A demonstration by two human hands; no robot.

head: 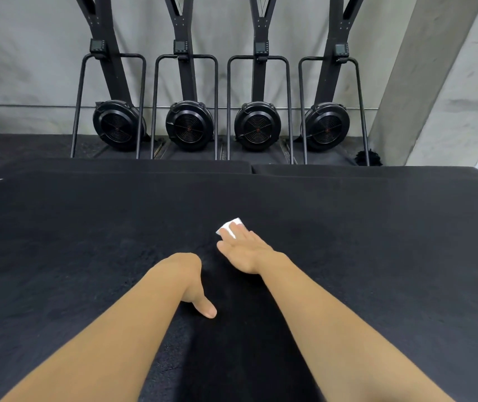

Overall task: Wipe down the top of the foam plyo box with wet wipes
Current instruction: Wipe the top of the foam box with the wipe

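The black foam plyo box (87, 242) fills the lower two thirds of the view, its top seen from above. A small folded white wet wipe (227, 227) lies on the top near the middle. My right hand (245, 250) lies flat with straight fingers, pressing the wipe onto the surface; the fingertips cover most of it. My left hand (193, 285) rests on the box closer to me, bent at the wrist with the thumb pointing toward me; its fingers are hidden under the hand. A darker band (232, 329) runs along the top between my forearms.
Beyond the far edge of the box, several black ski-erg machines (188, 126) stand in a row against a grey concrete wall. A slanted concrete pillar (435, 82) rises at the right. Further black box tops (348, 169) adjoin the far side.
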